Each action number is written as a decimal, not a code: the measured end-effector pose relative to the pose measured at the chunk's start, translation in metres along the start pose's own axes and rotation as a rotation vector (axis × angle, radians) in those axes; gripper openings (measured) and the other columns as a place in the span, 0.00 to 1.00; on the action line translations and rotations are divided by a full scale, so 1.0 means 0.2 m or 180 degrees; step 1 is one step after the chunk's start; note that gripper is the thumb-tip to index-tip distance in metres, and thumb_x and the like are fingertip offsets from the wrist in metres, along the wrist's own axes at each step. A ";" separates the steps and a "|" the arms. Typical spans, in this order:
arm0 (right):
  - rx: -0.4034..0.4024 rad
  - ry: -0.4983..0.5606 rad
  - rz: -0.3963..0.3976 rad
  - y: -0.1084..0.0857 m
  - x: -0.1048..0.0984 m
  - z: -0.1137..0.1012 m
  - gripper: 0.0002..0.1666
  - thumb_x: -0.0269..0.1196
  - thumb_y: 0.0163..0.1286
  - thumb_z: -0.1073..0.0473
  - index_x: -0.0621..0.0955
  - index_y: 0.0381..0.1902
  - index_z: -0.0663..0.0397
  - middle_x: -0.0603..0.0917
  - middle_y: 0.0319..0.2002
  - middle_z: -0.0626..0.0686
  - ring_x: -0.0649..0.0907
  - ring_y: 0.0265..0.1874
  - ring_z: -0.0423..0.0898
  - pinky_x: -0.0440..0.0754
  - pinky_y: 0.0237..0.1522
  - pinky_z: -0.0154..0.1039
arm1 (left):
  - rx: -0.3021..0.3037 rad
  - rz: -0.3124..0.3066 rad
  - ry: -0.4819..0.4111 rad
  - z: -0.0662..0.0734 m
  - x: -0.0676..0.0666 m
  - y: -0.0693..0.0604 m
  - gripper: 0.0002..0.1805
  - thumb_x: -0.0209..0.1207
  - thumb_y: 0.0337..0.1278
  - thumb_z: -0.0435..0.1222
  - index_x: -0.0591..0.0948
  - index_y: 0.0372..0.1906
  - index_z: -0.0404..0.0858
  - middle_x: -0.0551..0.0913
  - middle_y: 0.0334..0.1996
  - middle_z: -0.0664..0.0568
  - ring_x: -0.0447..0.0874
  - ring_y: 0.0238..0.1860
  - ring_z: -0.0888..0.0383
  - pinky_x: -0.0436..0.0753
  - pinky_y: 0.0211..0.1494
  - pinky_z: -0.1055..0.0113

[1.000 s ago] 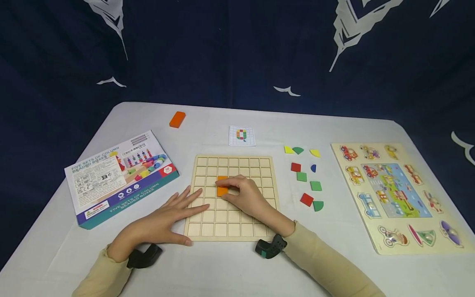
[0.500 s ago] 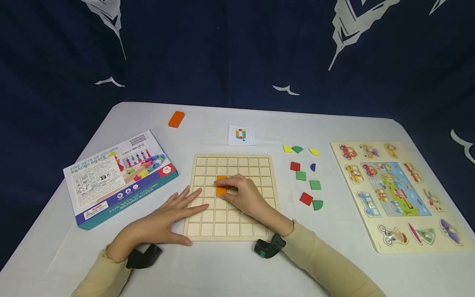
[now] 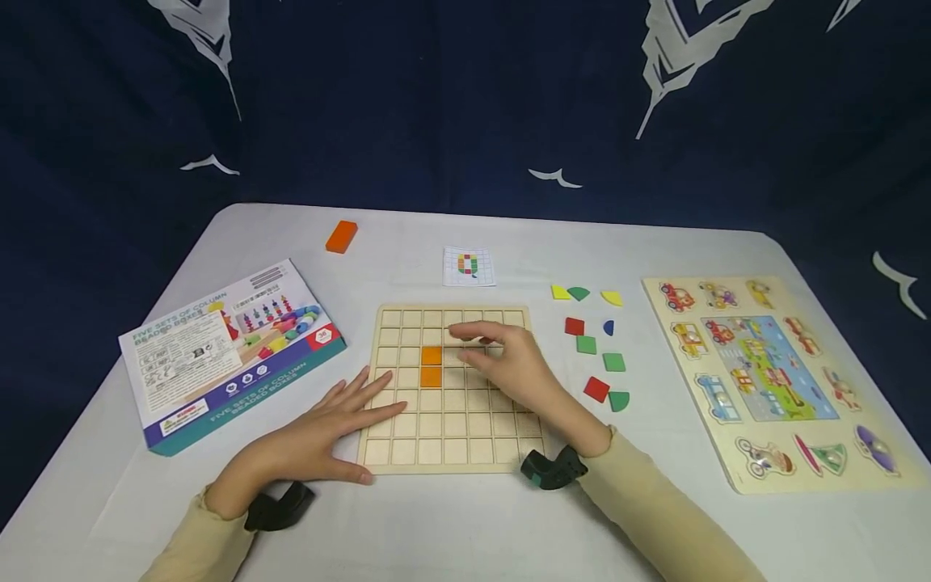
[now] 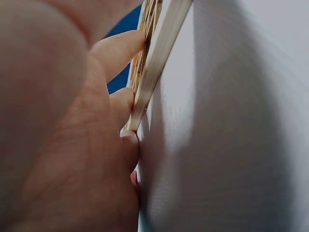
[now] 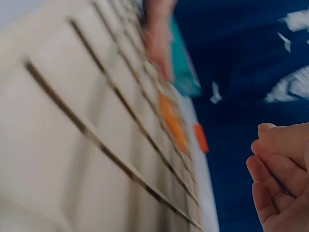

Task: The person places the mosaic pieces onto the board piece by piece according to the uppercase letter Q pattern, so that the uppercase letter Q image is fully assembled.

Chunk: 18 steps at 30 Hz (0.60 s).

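Observation:
A wooden grid board [image 3: 444, 454] lies in the middle of the table. Two orange square tiles [image 3: 431, 377] sit one behind the other in neighbouring cells, left of its centre. My left hand [image 3: 320, 432] rests with spread fingers on the board's left edge; the left wrist view shows fingertips against the board's side [image 4: 157, 63]. Just right of the tiles, my right hand [image 3: 520, 368] hovers over the board, thumb and forefinger apart. No piece shows in its fingers [image 5: 275, 176] in the right wrist view, where the orange tiles [image 5: 172, 121] look blurred.
Loose red, green, yellow and blue pieces [image 3: 586, 344] lie right of the board. Behind it is a pattern card [image 3: 469, 267]. A boxed set [image 3: 233, 347] lies left, an orange block [image 3: 341, 237] at the back left, and a picture puzzle board [image 3: 774, 388] far right.
My right hand has let go of the nearer orange tile, lifted and moved right, leaving both tiles in view. My left hand has stayed on the board's edge. The head view shifts slightly.

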State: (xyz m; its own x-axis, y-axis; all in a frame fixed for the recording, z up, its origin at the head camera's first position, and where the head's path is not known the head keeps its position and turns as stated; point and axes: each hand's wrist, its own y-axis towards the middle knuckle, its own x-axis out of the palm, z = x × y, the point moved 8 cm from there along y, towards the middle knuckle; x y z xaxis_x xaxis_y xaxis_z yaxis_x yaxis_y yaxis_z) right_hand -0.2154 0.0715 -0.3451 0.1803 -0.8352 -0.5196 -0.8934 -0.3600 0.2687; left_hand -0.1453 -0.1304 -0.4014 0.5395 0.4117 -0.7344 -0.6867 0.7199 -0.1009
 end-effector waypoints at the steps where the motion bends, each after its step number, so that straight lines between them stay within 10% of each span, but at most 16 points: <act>1: 0.0037 0.0020 0.0056 0.00 -0.05 0.01 0.17 0.66 0.59 0.68 0.83 0.47 0.57 0.84 0.45 0.46 0.80 0.45 0.44 0.76 0.47 0.44 | 0.0001 0.0004 -0.0008 0.00 0.00 0.00 0.46 0.71 0.40 0.49 0.64 0.70 0.52 0.44 0.73 0.50 0.31 0.71 0.44 0.36 0.65 0.40; 10: 0.0357 0.0002 0.0865 -0.11 -0.51 0.17 0.17 0.64 0.63 0.67 0.80 0.51 0.62 0.82 0.47 0.55 0.80 0.45 0.46 0.76 0.47 0.34 | 0.0050 0.0027 -0.0042 0.00 0.00 -0.01 0.46 0.70 0.41 0.50 0.64 0.70 0.51 0.44 0.73 0.49 0.31 0.71 0.44 0.35 0.65 0.39; 18: 0.0924 -0.0450 0.1348 -0.23 -0.71 0.66 0.17 0.63 0.65 0.53 0.82 0.51 0.49 0.83 0.47 0.48 0.81 0.45 0.41 0.76 0.44 0.27 | 0.0065 0.0032 -0.0037 0.00 0.00 0.00 0.46 0.69 0.42 0.51 0.64 0.70 0.52 0.44 0.73 0.49 0.31 0.71 0.44 0.35 0.65 0.39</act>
State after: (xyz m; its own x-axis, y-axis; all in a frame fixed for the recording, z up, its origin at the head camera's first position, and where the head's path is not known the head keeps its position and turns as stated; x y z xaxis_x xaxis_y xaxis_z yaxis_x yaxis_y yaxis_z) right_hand -0.2530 0.2615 -0.3904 -0.2601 -0.8111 -0.5239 -0.9567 0.1430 0.2536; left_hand -0.1449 -0.1313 -0.4015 0.5382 0.4254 -0.7276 -0.6821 0.7270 -0.0795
